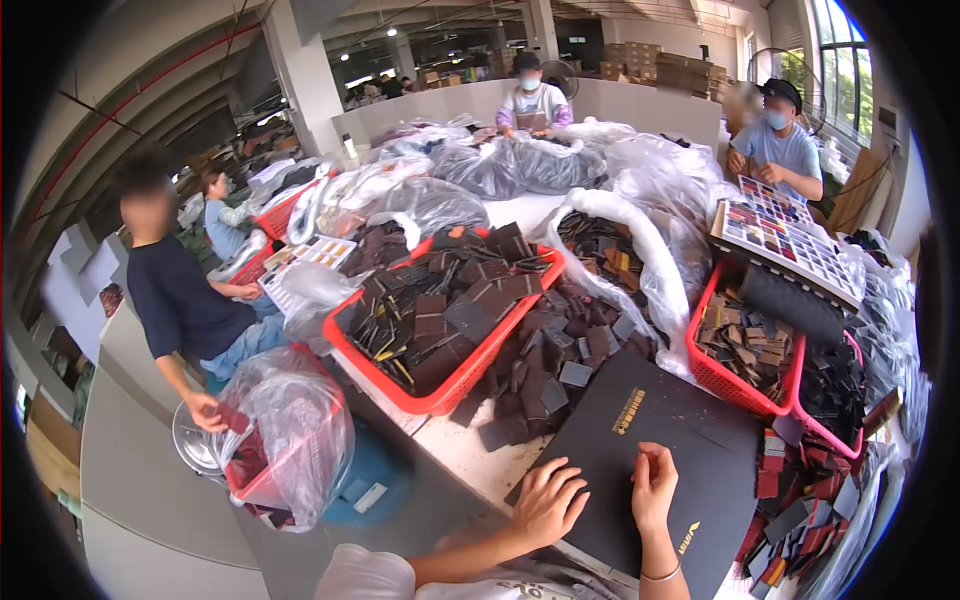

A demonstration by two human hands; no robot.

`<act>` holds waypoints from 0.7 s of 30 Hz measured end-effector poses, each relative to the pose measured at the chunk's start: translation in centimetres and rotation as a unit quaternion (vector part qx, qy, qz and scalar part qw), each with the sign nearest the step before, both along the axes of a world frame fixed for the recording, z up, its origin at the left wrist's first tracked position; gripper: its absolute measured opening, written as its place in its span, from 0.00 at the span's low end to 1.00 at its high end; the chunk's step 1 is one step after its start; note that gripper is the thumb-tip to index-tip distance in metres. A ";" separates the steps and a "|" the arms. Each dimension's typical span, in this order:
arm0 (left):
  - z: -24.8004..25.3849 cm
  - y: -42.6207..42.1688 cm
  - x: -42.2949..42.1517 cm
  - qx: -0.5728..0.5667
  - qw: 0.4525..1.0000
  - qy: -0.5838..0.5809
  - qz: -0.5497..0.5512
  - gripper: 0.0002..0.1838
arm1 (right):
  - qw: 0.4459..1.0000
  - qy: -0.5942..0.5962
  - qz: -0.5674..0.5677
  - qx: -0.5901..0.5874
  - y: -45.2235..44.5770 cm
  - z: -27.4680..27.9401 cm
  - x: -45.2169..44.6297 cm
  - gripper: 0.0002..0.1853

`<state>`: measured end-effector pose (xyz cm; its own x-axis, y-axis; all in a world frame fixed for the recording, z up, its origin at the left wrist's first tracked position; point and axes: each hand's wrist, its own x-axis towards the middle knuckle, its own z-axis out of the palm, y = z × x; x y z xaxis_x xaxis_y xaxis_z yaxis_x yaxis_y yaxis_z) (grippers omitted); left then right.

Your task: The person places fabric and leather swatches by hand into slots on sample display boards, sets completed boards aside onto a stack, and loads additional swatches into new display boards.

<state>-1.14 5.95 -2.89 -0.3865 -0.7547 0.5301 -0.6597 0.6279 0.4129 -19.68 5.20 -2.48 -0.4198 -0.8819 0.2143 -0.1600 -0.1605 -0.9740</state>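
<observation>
My left hand (550,505) rests on a large black folder (700,430) with gold lettering, its fingers stretched and slightly apart, holding nothing. Just right of it, my right hand (655,485) is raised over the same folder with fingers curled in. Whatever may be inside those fingers is hidden. Beyond the folder spreads a loose pile of dark brown and grey flat swatches (550,370). A red basket (440,400) heaped with similar dark pieces stands to the left of that pile.
On the right are a red basket (740,385) of brown pieces, a pink basket (850,440) of black ones and a sample board (785,250). A co-worker's hand (207,410) reaches to a plastic-lined bin (300,430) at left. Plastic bags (470,170) cover the table's far side.
</observation>
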 end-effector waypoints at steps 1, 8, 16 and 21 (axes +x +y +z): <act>-0.1 0.0 0.0 -0.006 1.000 0.009 -0.002 0.10 | 0.989 0.138 -0.033 -0.045 -0.3 -0.4 -0.1 0.04; -0.8 0.5 -0.1 -0.016 0.999 0.042 0.021 0.09 | 0.956 0.280 0.008 -0.090 0.8 0.8 0.5 0.05; -1.4 0.9 0.0 -0.049 0.997 0.037 0.035 0.07 | 0.956 0.272 -0.046 -0.100 0.2 -0.4 -1.1 0.04; -1.5 0.9 -0.2 -0.049 0.998 0.024 0.025 0.08 | 0.960 0.276 -0.046 -0.030 0.4 -0.8 -2.5 0.03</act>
<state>-1.30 6.84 -4.42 -0.3221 -0.7159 0.6195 -0.6721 0.6338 0.3829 -22.22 5.59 -3.25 -0.3040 -0.8252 0.4760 -0.6644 -0.1744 -0.7267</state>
